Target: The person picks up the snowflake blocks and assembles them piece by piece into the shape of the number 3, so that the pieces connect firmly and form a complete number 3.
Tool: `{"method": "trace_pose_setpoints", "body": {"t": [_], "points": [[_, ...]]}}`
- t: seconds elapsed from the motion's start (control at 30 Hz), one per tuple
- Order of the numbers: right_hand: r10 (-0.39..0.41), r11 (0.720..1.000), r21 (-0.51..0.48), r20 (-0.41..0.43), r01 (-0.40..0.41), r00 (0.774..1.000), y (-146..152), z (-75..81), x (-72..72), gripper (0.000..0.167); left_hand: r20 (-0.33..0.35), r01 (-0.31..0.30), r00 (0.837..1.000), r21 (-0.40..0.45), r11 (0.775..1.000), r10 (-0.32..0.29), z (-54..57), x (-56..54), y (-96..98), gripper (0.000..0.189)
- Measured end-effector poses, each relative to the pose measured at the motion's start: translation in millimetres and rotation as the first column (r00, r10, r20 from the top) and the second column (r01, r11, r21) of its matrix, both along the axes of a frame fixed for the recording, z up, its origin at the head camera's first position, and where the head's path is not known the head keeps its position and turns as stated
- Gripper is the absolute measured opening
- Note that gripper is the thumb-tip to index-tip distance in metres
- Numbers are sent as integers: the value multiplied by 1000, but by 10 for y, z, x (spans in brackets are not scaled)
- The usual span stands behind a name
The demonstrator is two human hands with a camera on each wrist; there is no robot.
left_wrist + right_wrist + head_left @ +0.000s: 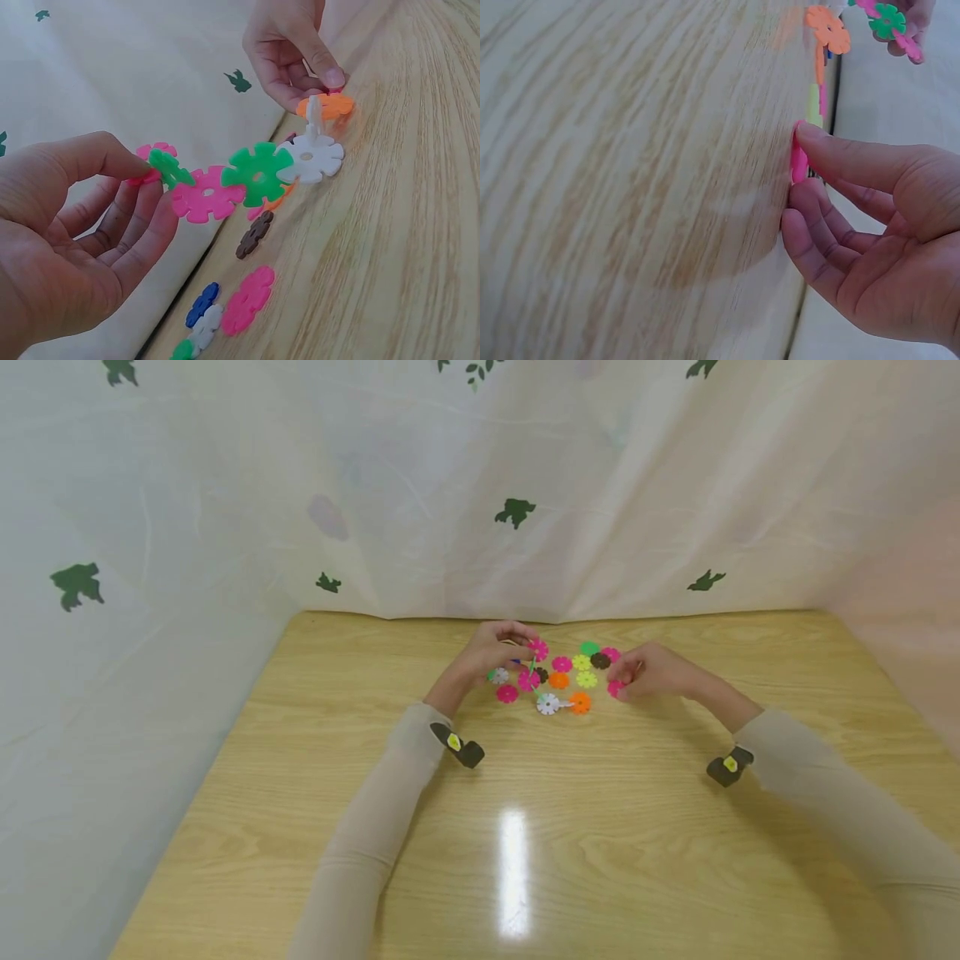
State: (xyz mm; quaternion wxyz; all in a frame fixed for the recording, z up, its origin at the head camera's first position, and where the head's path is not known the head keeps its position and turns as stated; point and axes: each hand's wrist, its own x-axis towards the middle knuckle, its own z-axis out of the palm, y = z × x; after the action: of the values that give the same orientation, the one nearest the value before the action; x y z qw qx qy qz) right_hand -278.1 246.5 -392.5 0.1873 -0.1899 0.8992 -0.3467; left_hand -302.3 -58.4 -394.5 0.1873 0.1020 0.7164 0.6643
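My left hand [491, 652] pinches the pink end of a chain of flower-shaped plastic discs. In the left wrist view the chain runs from that pink disc [156, 148] through green, a second pink disc [208, 195], a larger-looking green disc [259, 176] and white pieces [313, 159] to an orange disc [335, 105]. The chain's orange end is low, near the tabletop. To the right, my right hand [654, 670] holds a loose pink disc [799, 161] between thumb and fingers, at the table surface. The fingers partly cover it.
Loose discs lie around the chain, among them yellow [586, 679], orange [558, 680], brown [600, 661], green [590, 647] and pink [507, 694] ones. A blue disc [202, 304] lies near the left hand. Behind the wooden table [450, 827] hangs a pale curtain [420, 527].
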Motion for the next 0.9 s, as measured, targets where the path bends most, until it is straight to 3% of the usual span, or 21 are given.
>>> {"method": "trace_pose_setpoints", "body": {"t": [0.53, 0.7, 0.9], "points": [[14, 999, -52, -49, -17, 999, -42, -75, -15, 19, -6, 1, 1000, 8, 1000, -1, -14, -4, 8, 27], [-37, 993, -115, -36, 32, 999, -97, -108, -50, 16, -5, 0, 1000, 9, 1000, 0, -17, -3, 6, 26], [-87, 967, -240, 10, 87, 996, -222, -79, -73, 22, 0, -1, 1000, 12, 1000, 1, -25, -17, -1, 27]]}}
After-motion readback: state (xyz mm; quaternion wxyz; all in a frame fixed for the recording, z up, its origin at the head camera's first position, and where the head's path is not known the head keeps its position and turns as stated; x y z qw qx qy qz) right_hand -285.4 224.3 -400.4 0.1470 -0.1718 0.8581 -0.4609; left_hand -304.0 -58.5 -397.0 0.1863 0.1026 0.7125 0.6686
